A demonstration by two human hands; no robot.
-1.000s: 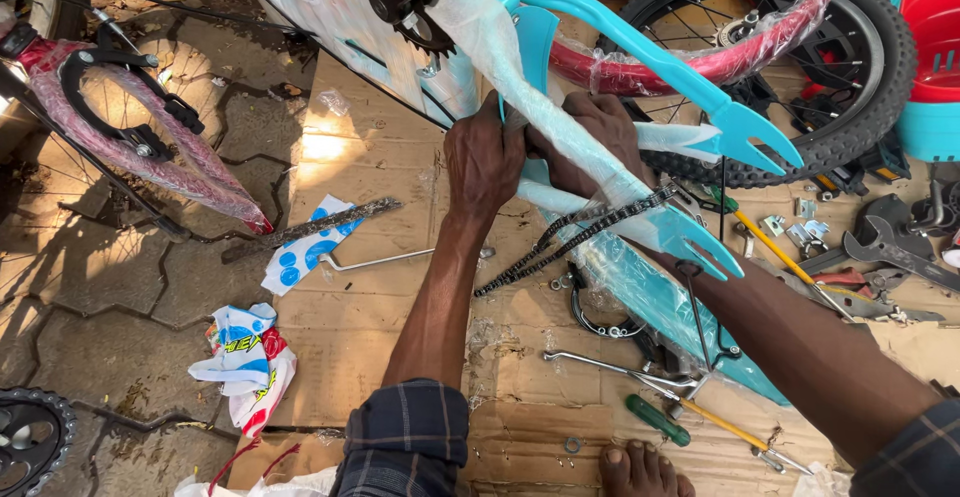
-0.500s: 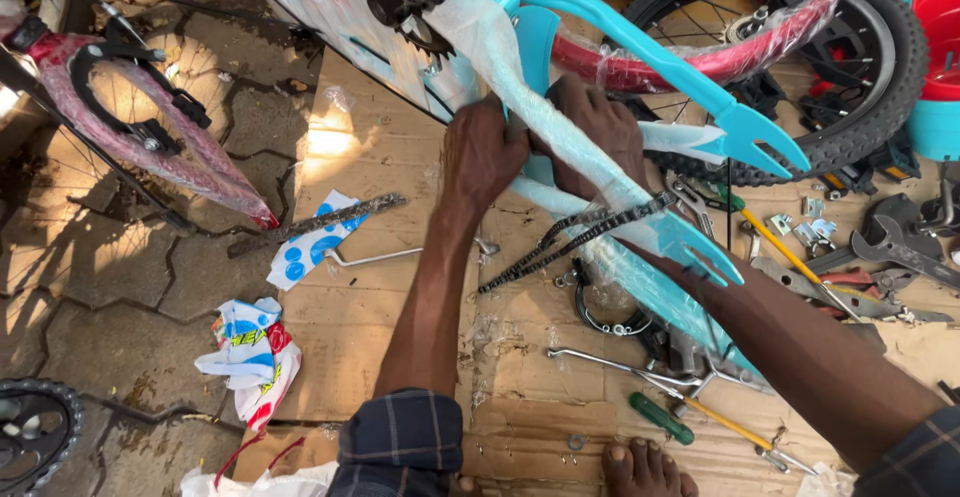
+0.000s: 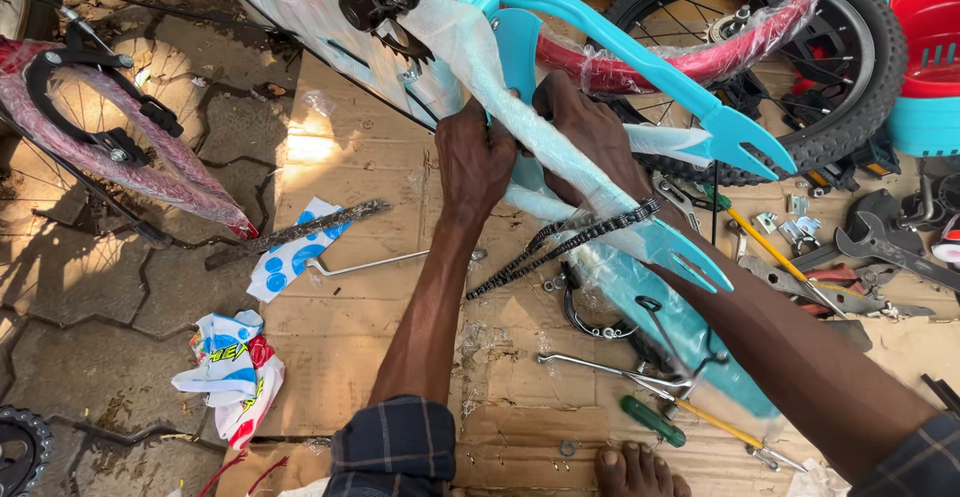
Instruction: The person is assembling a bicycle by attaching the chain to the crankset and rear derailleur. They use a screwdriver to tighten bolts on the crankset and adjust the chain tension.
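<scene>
Flattened cardboard [image 3: 350, 327] is lying over paving stones, and on it we are working at a turquoise bicycle frame [image 3: 600, 32] turned upside down. Our left hand [image 3: 475, 162] and right hand [image 3: 590, 137] are both clenching around a plastic-wrapped stay [image 3: 560, 147] of that frame — the two hands sitting side by side, almost touching, fingers curling over the tube. Just below our grip a black chain [image 3: 560, 247] is draping across the wrapped tube, its end hanging toward the cardboard. Past our right hand the stays are ending in forked dropouts [image 3: 745, 142]. Beyond the grip a black-tyred wheel [image 3: 850, 67] is resting behind the frame, with a red-wrapped tube crossing it. Toward us from the grip are lying a green-handled screwdriver [image 3: 652, 421] and a yellow-handled screwdriver [image 3: 712, 422] — and our bare toes [image 3: 632, 469] are showing at the bottom edge. Off to the left of our hands, crumpled printed wrapping [image 3: 235, 372] is sitting on the stones.
</scene>
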